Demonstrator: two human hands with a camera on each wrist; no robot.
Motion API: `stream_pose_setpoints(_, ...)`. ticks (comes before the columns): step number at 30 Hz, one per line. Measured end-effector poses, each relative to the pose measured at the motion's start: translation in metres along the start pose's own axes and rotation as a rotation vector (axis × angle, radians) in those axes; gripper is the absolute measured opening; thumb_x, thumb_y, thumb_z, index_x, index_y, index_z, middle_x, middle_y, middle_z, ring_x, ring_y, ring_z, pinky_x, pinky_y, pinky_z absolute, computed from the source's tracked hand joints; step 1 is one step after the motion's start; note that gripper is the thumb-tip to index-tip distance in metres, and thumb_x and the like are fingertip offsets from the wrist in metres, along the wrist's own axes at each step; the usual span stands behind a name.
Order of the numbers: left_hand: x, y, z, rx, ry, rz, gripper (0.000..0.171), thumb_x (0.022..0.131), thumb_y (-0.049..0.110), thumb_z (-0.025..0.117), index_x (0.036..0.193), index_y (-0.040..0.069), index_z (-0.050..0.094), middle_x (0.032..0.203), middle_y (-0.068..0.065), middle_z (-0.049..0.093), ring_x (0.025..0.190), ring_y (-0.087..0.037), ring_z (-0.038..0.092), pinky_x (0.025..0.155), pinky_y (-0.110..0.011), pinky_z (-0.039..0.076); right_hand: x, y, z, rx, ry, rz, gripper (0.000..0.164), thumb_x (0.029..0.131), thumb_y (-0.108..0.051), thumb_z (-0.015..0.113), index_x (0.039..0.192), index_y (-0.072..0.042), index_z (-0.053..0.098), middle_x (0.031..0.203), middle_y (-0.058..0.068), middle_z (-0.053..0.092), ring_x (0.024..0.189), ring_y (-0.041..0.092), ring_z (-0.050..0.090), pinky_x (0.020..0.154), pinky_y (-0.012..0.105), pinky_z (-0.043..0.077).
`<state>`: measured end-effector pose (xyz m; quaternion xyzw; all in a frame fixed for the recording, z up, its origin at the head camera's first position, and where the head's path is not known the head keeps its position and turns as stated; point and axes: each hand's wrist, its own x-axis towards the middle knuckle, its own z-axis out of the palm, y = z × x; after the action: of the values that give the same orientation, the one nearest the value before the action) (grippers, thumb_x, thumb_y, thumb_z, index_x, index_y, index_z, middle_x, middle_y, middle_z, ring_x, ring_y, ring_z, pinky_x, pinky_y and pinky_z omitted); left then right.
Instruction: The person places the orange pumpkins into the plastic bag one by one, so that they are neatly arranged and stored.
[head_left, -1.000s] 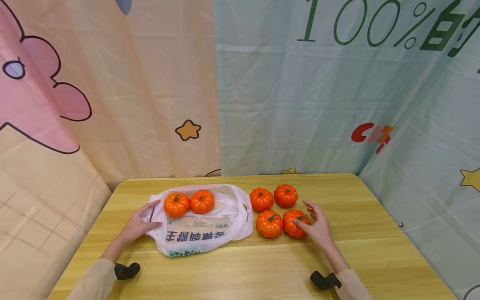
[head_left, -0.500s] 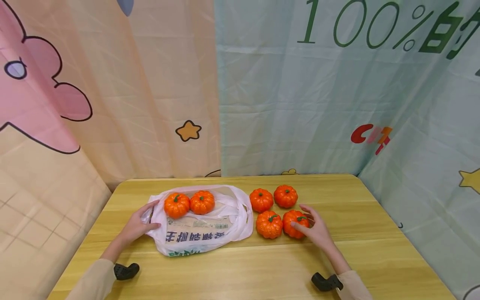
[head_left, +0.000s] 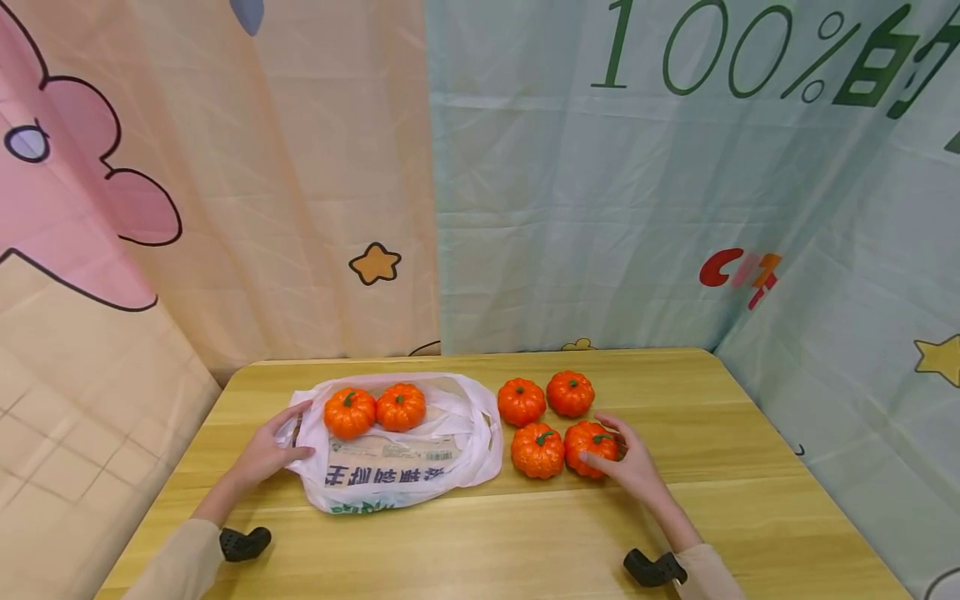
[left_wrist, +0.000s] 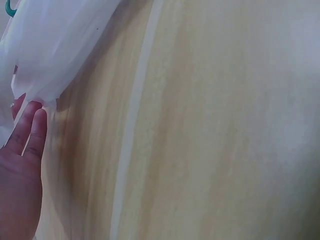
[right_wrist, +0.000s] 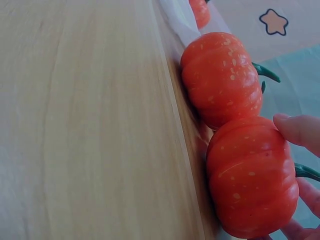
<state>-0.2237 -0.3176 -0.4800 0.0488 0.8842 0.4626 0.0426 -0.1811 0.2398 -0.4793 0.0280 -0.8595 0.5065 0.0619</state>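
Note:
A white plastic bag (head_left: pixel 472 454) with printed lettering lies on the left half of the table. Two small orange pumpkins, one on the left (head_left: pixel 350 413) and one on the right (head_left: pixel 401 407), sit at its opening. My left hand (head_left: pixel 264 452) holds the bag's left edge; in the left wrist view the film gathers at the fingertips. My right hand (head_left: pixel 632 463) grips the front right pumpkin (head_left: pixel 585 450), thumb on the near side and fingers around the far side. That pumpkin still rests on the table, touching the speckled pumpkin (right_wrist: pixel 222 77) beside it.
Behind the front pair stand two more pumpkins, the back left one (head_left: pixel 521 402) close to the bag and the back right one (head_left: pixel 570 393) beside it. The wooden table (head_left: pixel 465 550) ends at printed curtains (head_left: pixel 562 208) at the back and sides.
My right hand's fingers and thumb have closed in around the front right pumpkin. The left hand keeps its place at the bag's edge, and the pumpkins have not visibly moved.

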Motion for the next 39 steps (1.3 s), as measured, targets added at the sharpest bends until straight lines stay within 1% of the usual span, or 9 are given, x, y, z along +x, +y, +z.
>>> stream_pose_setpoints(9, -0.0011, -0.004, -0.0034, -0.006, 0.007, 0.013, 0.082, 0.079, 0.012, 0.075, 0.148, 0.005, 0.032, 0.153, -0.034, 0.018, 0.137, -0.056, 0.015, 0.103, -0.078, 0.013, 0.0011, 0.0065, 0.0012, -0.01, -0.011, -0.026, 0.073, 0.075, -0.014, 0.08, 0.138, -0.002, 0.046, 0.138, 0.021, 0.05, 0.122, 0.035, 0.048, 0.1, 0.04, 0.041)
stream_pose_setpoints(14, -0.0016, -0.0034, -0.0031, 0.0, 0.015, 0.011, 0.081, 0.079, 0.012, 0.075, 0.148, 0.006, 0.032, 0.152, -0.034, 0.019, 0.136, -0.056, 0.017, 0.103, -0.078, 0.014, 0.0003, 0.0057, -0.0006, -0.035, -0.041, -0.005, 0.075, 0.075, -0.019, 0.08, 0.139, -0.004, 0.044, 0.14, 0.022, 0.044, 0.124, 0.038, 0.045, 0.101, 0.051, 0.039)
stream_pose_setpoints(17, -0.0015, -0.0037, -0.0029, 0.003, 0.016, 0.009, 0.081, 0.08, 0.012, 0.075, 0.148, 0.006, 0.032, 0.152, -0.034, 0.018, 0.136, -0.056, 0.017, 0.103, -0.078, 0.014, -0.0006, 0.0035, -0.0022, -0.04, -0.057, 0.012, 0.076, 0.075, -0.021, 0.08, 0.14, -0.005, 0.043, 0.141, 0.021, 0.044, 0.124, 0.039, 0.045, 0.101, 0.053, 0.04)
stream_pose_setpoints(24, -0.0009, -0.0045, -0.0021, 0.005, 0.015, -0.003, 0.081, 0.08, 0.014, 0.074, 0.149, 0.006, 0.031, 0.153, -0.035, 0.017, 0.136, -0.056, 0.015, 0.103, -0.078, 0.013, -0.0021, 0.0041, -0.0034, -0.023, -0.073, 0.001, 0.077, 0.075, -0.018, 0.081, 0.14, -0.004, 0.042, 0.141, 0.022, 0.045, 0.126, 0.04, 0.046, 0.102, 0.053, 0.041)
stream_pose_setpoints(28, -0.0005, -0.0045, -0.0025, 0.006, 0.014, 0.005, 0.081, 0.081, 0.014, 0.074, 0.149, 0.006, 0.031, 0.152, -0.036, 0.016, 0.136, -0.057, 0.015, 0.103, -0.078, 0.013, -0.0035, 0.0033, -0.0038, -0.039, -0.082, 0.016, 0.077, 0.076, -0.018, 0.08, 0.141, -0.006, 0.041, 0.141, 0.022, 0.044, 0.125, 0.038, 0.047, 0.1, 0.052, 0.043)
stream_pose_setpoints(32, -0.0006, -0.0045, -0.0017, 0.002, 0.013, 0.007, 0.08, 0.081, 0.013, 0.074, 0.148, 0.006, 0.031, 0.153, -0.035, 0.017, 0.136, -0.057, 0.015, 0.103, -0.078, 0.012, -0.0043, 0.0026, -0.0038, -0.051, -0.086, 0.035, 0.077, 0.077, -0.021, 0.079, 0.142, -0.008, 0.04, 0.142, 0.021, 0.043, 0.125, 0.038, 0.046, 0.1, 0.054, 0.043)
stream_pose_setpoints(39, -0.0014, -0.0042, -0.0002, -0.002, 0.012, 0.004, 0.079, 0.081, 0.013, 0.074, 0.148, 0.005, 0.033, 0.153, -0.035, 0.016, 0.137, -0.057, 0.014, 0.104, -0.078, 0.012, -0.0032, 0.0036, -0.0015, -0.074, -0.057, 0.044, 0.077, 0.076, -0.025, 0.08, 0.14, -0.007, 0.042, 0.14, 0.02, 0.045, 0.123, 0.037, 0.047, 0.1, 0.054, 0.043)
